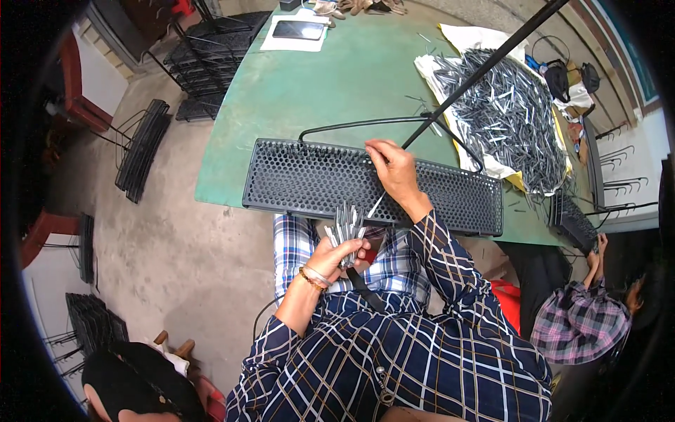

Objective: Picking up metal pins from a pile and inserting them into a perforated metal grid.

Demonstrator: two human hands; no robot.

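Observation:
My left hand [339,254], below the table's near edge, is closed around a bunch of thin grey strips [346,226], their ends fanning upward. In front of me a long black perforated panel [309,176] lies along the edge of the green table, with a bent black rod frame [365,122] attached to its far side. Over the panel's middle, my right hand [397,169] has its fingertips pinched together near the far rim; whatever is between them is too small to make out. One pale strip [376,205] slants just below that hand.
A large heap of grey strips [503,112] covers a white sack on the table's right. At the far left corner a phone [298,29] rests on paper. Black racks [144,148] stand on the floor to the left. Another person [583,316] works at the right; someone's head [140,380] shows lower left.

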